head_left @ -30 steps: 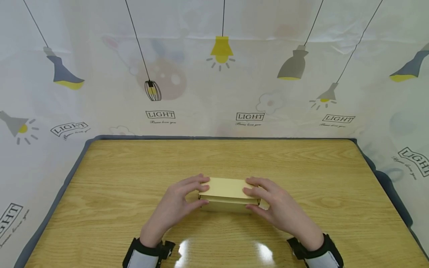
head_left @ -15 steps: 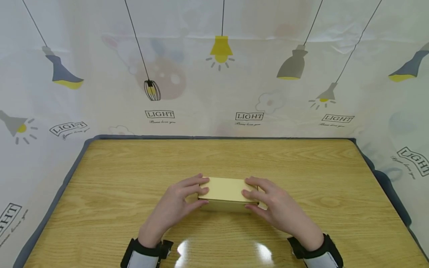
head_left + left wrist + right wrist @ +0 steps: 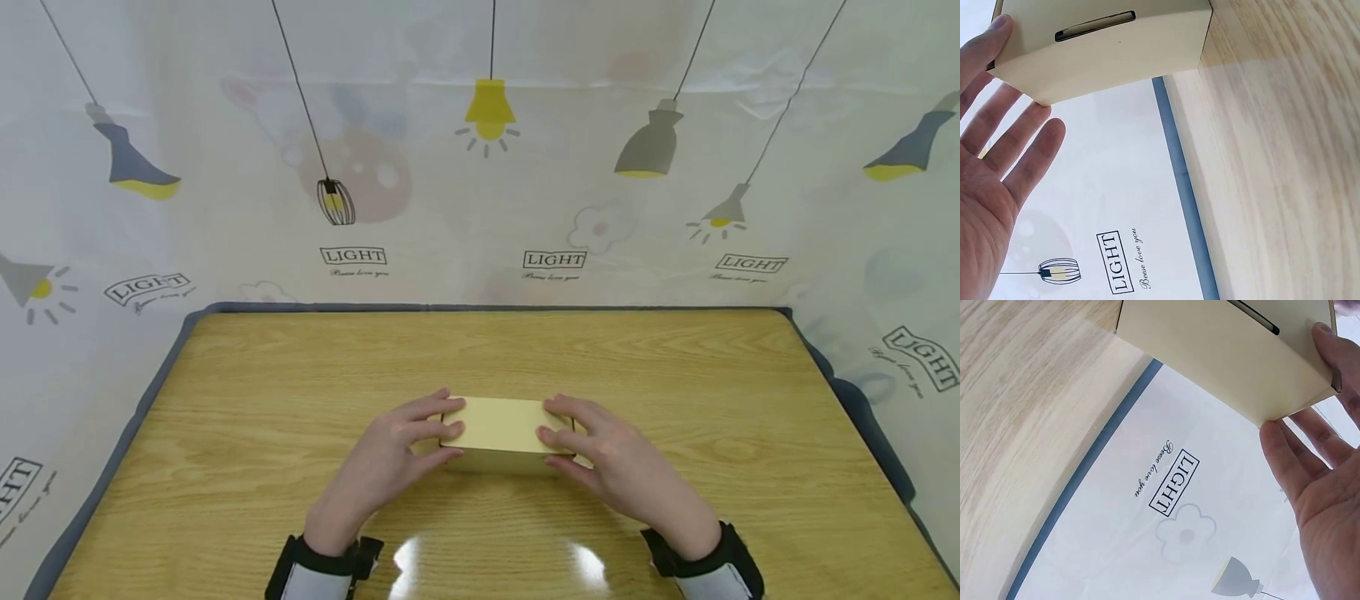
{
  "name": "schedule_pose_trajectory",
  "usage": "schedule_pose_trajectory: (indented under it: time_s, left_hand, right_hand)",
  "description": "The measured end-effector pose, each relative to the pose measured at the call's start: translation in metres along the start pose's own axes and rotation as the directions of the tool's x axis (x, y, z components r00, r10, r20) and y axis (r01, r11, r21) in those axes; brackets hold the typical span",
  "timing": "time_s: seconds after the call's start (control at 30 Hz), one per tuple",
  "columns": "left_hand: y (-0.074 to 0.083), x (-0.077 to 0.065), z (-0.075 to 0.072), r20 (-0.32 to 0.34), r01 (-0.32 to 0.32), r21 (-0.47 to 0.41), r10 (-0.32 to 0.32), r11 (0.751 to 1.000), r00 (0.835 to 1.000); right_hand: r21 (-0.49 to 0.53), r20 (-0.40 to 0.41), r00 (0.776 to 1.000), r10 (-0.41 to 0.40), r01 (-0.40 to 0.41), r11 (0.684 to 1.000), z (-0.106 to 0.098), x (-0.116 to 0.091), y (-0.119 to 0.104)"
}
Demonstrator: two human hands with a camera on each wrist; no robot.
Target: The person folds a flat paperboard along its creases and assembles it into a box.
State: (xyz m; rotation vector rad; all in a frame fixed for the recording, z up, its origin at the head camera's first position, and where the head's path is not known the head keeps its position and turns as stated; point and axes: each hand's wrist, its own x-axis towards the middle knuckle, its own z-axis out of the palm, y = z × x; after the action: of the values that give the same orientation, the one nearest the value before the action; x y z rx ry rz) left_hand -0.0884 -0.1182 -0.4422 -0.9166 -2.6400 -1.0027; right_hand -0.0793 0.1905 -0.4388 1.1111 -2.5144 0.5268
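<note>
A pale yellow cardboard box (image 3: 498, 425) stands near the middle of the wooden table, its lid lying flat over the top. My left hand (image 3: 390, 442) holds the box's left end, fingertips on the lid and thumb at the front upper edge. At the other end my right hand (image 3: 611, 450) grips it the same way. Both wrist views show the box ends from the side, each with a narrow dark slot, such as the left slot (image 3: 1095, 26) and the right slot (image 3: 1257, 315). Inside the box nothing shows.
The wooden table (image 3: 247, 467) has a blue-grey border (image 3: 480, 308) at its far edge. Behind and beside it hangs a white cloth (image 3: 450, 250) printed with lamps and lettering. Two bright reflections lie on the tabletop near the front.
The lid has come down under both hands, and the gap along the box's front edge has closed. The hands stay at the two ends; the head view shifts slightly.
</note>
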Motion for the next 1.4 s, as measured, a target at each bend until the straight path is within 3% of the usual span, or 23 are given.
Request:
schedule_pose_trajectory:
  time_s: [0.27, 0.57, 0.87, 0.97, 1.13, 1.27, 1.4]
  left_hand:
    - [-0.003, 0.0, 0.001, -0.014, -0.072, 0.052, 0.073, 0.996, 0.997]
    - [-0.005, -0.001, 0.002, 0.002, -0.007, -0.028, 0.007, 1.0, 1.0]
    - [-0.001, -0.004, 0.0, -0.011, 0.029, -0.011, -0.029, 1.0, 1.0]
    - [-0.001, -0.005, 0.001, -0.006, 0.065, 0.002, -0.065, 0.998, 0.998]
    - [-0.001, -0.005, -0.001, 0.015, 0.133, -0.011, -0.132, 0.991, 0.991]
    - [-0.003, -0.004, -0.001, 0.056, 0.162, -0.031, -0.16, 0.986, 0.986]
    - [-0.004, -0.003, -0.002, 0.095, 0.199, -0.07, -0.193, 0.977, 0.977]
  right_hand:
    - [-0.005, -0.009, 1.0, -0.009, 0.009, 1.0, 0.001, 0.0, 0.001]
    - [0.008, -0.006, 1.0, 0.0, 0.0, 1.0, 0.002, 0.0, 0.001]
    - [0.051, 0.014, 0.998, 0.069, -0.07, 0.996, 0.0, 0.0, -0.002]
    - [0.083, 0.071, 0.985, 0.155, -0.161, 0.983, -0.002, -0.001, -0.003]
    - [0.166, 0.189, 0.936, 0.297, -0.328, 0.93, -0.006, -0.003, -0.001]
    - [0.215, 0.229, 0.916, 0.329, -0.377, 0.901, -0.009, -0.004, 0.003]
    - [0.229, 0.247, 0.91, 0.333, -0.388, 0.893, -0.01, -0.004, 0.005]
